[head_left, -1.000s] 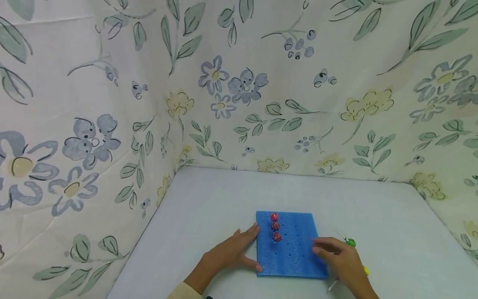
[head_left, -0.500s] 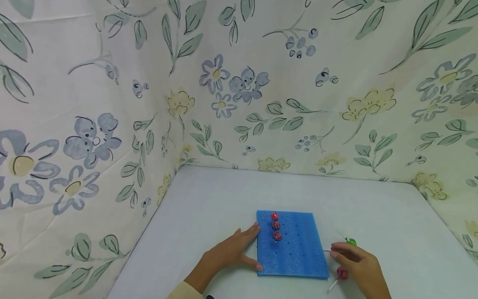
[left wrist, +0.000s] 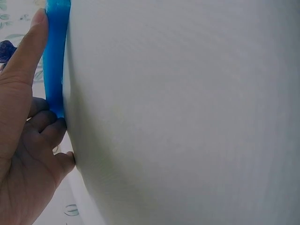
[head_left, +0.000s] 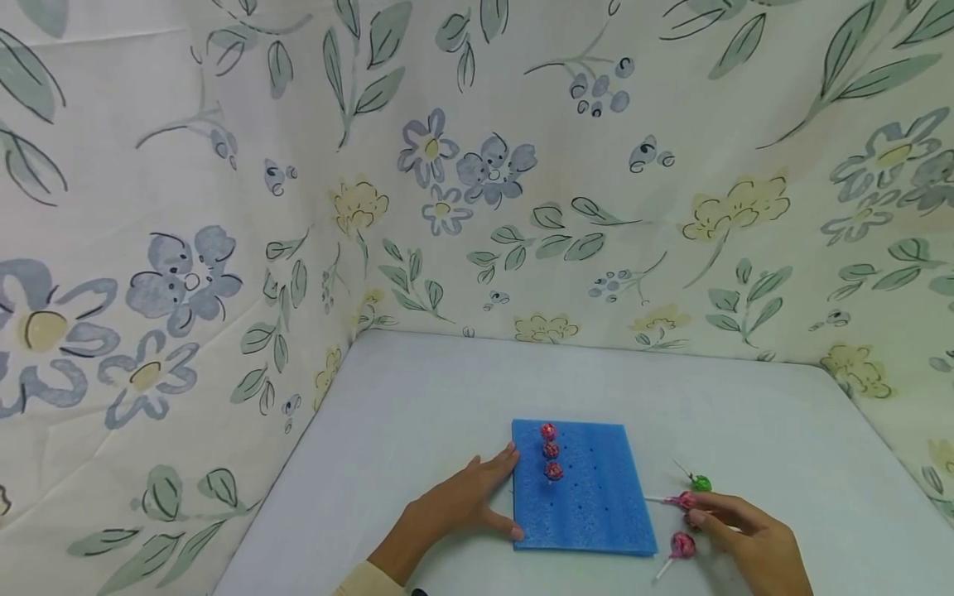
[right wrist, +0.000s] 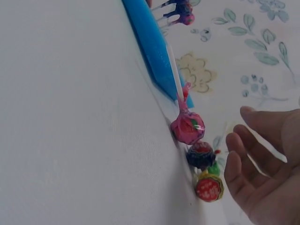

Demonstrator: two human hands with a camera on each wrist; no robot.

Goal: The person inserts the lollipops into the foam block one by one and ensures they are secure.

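**A:** While the left hand (head_left: 455,505) stays flat against the blue foam board's (head_left: 589,513) near-left edge, fingers straight, did you catch the right hand (head_left: 745,538)?

**B:** Yep, it slid off the board a second ago and now hovers, loosely open and holding nothing, by the loose lollipops (head_left: 681,544) on the table (head_left: 417,397). Three lollipops (head_left: 550,450) already stand in the holes, so I'd guess it's picking number four.
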